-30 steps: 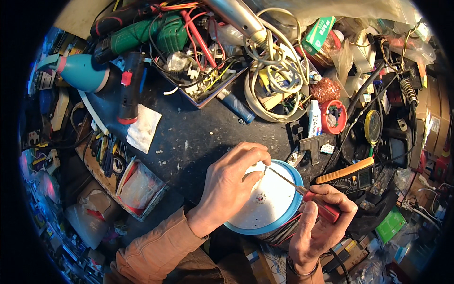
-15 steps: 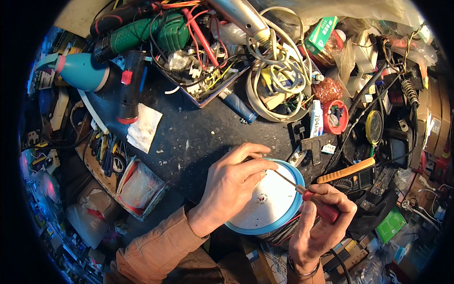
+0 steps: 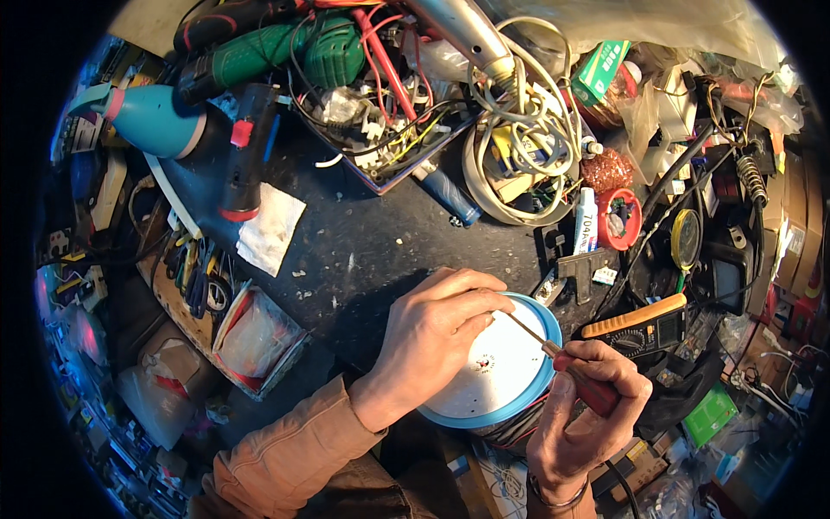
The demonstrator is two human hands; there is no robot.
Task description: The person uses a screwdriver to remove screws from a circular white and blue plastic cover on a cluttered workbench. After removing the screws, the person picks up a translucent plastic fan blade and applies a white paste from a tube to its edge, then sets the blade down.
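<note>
A round white disc with a blue rim (image 3: pixel 486 408) sits at the near edge of the dark bench, with small holes and a printed mark at its middle. My right hand (image 3: pixel 581 415) is closed round the red handle of a screwdriver (image 3: pixel 533 335), whose thin shaft slants up and left across the disc. My left hand (image 3: pixel 439 333) reaches over the disc's left side, its fingertips drawn together at the screwdriver's tip. Whatever the left fingers pinch is hidden beneath them. Dark and red wires (image 3: pixel 519 426) run below the disc's near rim.
A multimeter (image 3: pixel 644 329) with an orange edge lies right of the disc. Farther off are a white tube (image 3: pixel 586 221), a red round dish (image 3: pixel 620 221), a coiled pale cable (image 3: pixel 484 186) and a box of wires (image 3: pixel 380 183). A tool tray (image 3: pixel 186 320) stands at left.
The whole view has shifted slightly, so bench things sit a little farther right. Both hands keep nearly the same pose, with the screwdriver tip still at the left fingertips.
</note>
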